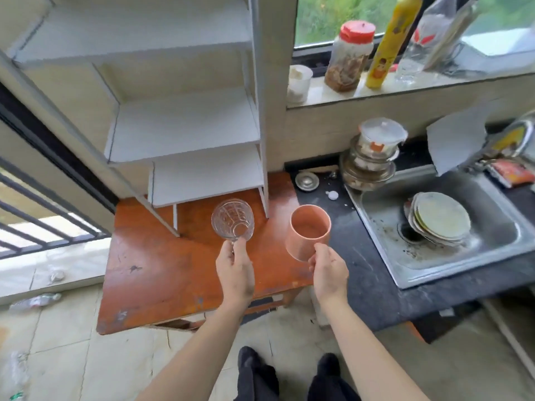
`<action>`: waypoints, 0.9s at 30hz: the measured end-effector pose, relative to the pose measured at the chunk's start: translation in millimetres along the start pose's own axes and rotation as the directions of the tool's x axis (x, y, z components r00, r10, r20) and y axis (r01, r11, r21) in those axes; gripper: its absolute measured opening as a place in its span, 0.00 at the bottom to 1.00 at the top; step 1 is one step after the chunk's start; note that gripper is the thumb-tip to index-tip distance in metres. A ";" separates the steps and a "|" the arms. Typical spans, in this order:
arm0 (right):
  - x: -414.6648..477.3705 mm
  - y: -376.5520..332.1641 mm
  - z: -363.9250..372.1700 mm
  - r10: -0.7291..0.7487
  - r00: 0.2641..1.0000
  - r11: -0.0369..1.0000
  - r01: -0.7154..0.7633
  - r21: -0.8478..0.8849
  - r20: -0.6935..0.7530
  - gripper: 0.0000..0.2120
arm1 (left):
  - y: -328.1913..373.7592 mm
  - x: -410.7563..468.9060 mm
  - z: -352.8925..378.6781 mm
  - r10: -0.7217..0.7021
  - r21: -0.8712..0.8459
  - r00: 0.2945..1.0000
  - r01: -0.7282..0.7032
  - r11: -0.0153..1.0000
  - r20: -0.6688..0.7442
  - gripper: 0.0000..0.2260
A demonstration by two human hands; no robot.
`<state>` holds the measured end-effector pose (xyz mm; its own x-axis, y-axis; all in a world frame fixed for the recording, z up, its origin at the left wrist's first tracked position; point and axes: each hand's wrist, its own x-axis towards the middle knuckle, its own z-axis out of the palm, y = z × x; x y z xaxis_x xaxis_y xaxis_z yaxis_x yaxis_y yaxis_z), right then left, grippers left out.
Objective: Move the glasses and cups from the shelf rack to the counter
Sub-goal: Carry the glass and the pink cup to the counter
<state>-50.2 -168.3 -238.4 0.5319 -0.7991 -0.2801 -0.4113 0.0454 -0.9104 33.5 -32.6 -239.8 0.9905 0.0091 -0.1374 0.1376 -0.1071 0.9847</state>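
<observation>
Item 1: clear glass mug [232, 218], gripped by its handle in the left hand [235, 269], carried just beyond the knuckles.
Item 2: pink cup [308, 231], clasped in the right hand [330, 273], mouth tipped toward the wearer.
Shelf rack [185, 134]: shelves bare.
Dark counter [367, 273]: directly right of the right hand, the nearer hand; likely sets down first.
</observation>
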 end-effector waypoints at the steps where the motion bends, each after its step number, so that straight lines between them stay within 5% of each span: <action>1: 1.9 3.4 -16.0 0.012 0.998 1.000 -0.011 0.026 -0.062 0.20 | 2.4 -6.5 13.9 0.022 0.019 0.998 -0.023 1.000 0.053 0.18; 10: 1.8 21.6 -197.7 0.105 0.854 0.963 0.040 0.266 -0.509 0.18 | 50.7 -130.1 150.2 0.170 -0.001 0.885 -0.188 0.982 0.433 0.16; 16: -23.3 64.4 -363.9 0.100 0.752 0.947 0.129 0.294 -0.652 0.18 | 63.4 -274.2 254.8 0.237 -0.025 0.753 -0.281 0.959 0.614 0.21; 27: -97.6 154.6 -634.1 0.154 0.462 0.956 0.152 0.249 -0.873 0.27 | 66.6 -534.4 410.2 0.216 -0.110 0.374 -0.286 0.952 0.902 0.21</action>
<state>-635.0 -463.5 -158.8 -0.4637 -0.8860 -0.0041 -0.1281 0.0716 -0.9892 -489.0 -452.4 -144.8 0.3947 -0.9165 0.0648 -0.1513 0.0047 0.9885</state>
